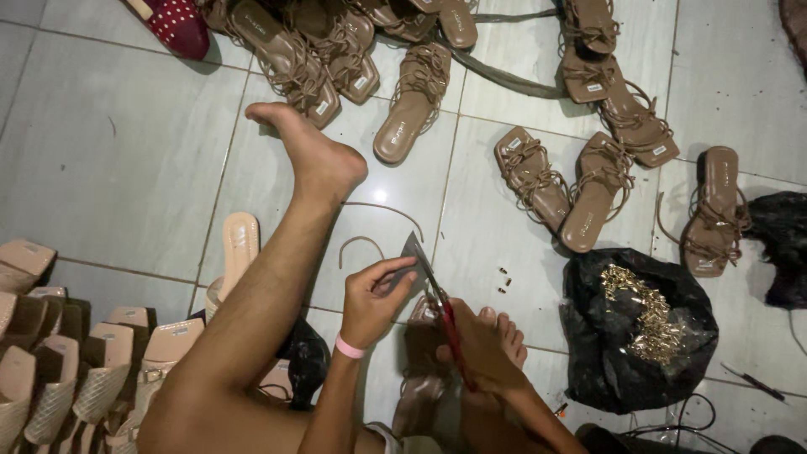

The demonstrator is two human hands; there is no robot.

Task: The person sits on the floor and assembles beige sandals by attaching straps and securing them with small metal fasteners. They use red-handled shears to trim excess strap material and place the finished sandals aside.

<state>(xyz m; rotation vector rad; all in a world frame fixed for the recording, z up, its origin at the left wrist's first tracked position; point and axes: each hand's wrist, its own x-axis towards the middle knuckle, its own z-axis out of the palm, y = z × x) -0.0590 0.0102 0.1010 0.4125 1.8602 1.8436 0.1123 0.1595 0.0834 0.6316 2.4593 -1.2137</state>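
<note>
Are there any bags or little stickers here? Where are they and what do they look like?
Black plastic bag: on the floor right of the hands, open, holding gold metal pieces.
Second black bag: far right edge, crumpled.
Small white labels: rectangular, on the brown sandals' insoles, near the heels.

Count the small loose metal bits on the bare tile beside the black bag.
3, clustered left of the black bag: top bit, middle bit, bottom bit. More may be hidden.
</note>
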